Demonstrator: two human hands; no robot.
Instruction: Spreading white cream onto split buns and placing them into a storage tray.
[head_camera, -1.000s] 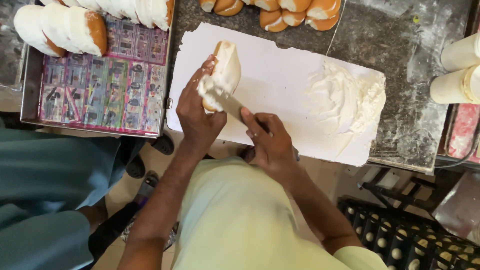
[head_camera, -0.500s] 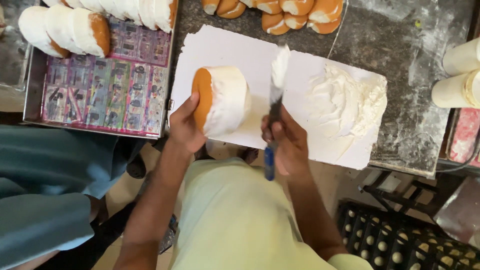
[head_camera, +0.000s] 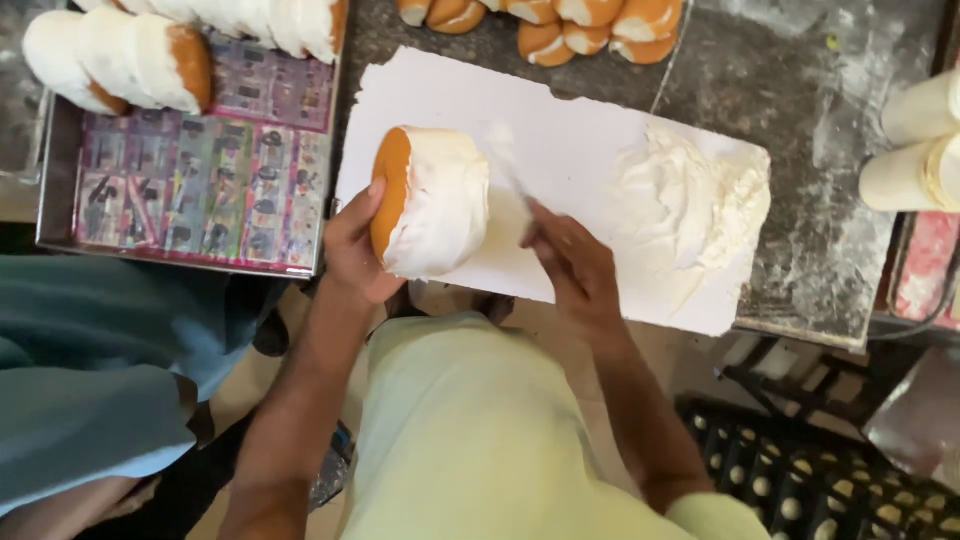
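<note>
- The left hand grips a round bun from its orange-brown crust side, fingers curled over the edge, and holds it on edge above the near-left part of the white sheet on the tabletop.
- The bun's cut face and sides are coated in white cream; it looks light and soft, likely to dent under a hard squeeze, and the cream would be slippery. The bare crust seems the safest place to hold it.
- The right hand is closed around a knife, blade blurred, just beside the bun's creamed face.
- A heap of cream lies at the sheet's right end.
- Finished creamed buns line the far edge of the tray to the left; plain buns lie along the tabletop's far edge.
</note>
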